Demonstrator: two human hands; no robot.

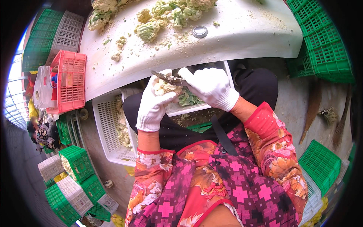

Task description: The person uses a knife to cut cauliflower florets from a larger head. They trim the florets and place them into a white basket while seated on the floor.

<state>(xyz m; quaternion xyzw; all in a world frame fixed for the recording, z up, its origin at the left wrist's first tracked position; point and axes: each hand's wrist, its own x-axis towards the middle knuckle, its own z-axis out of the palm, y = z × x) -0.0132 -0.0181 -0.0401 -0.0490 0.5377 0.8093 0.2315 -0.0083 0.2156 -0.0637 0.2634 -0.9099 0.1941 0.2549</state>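
My left hand (154,105), in a white knitted glove, holds a cauliflower piece (165,87) over my lap. My right hand (211,86), gloved the same way, grips a knife (171,78) whose crumb-covered blade lies across the top of that piece. Below the hands, a white crate (195,108) between my knees holds green leafy trimmings (187,98). On the white-covered table (110,71) in front of me lie several cauliflower pieces (148,30), many crumbs and a round metal-rimmed disc (199,31).
A white basket (106,127) with cauliflower florets (123,132) stands left of my knee. Beyond it are a red crate (71,85) and stacked green crates (78,164). More green crates (326,42) and a broom (311,107) are at right. Another person (44,133) is far left.
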